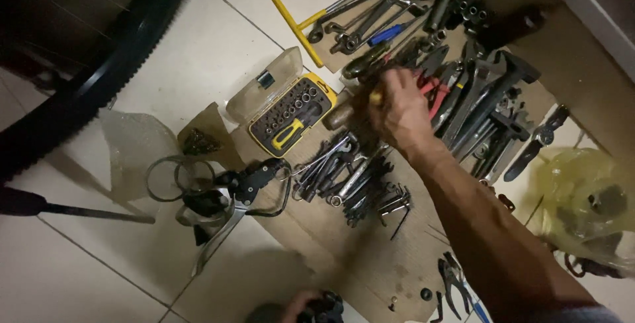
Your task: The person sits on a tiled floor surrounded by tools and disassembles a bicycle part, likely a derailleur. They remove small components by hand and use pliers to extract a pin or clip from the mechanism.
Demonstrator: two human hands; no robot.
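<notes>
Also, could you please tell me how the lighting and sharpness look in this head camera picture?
Head view: dim, warm light; the right hand is motion-blurred over the tools; the bicycle tyre sinks into dark shadow; the left hand is cut by the bottom edge; the floor tiles show no harsh glare.

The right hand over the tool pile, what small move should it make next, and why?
Probably lift the right hand straight up. It is closed around a yellow-tipped tool lying among red-handled pliers and wrenches, so a sideways pull could snag them. The left hand grips a dark part at the frame's bottom edge.
</notes>
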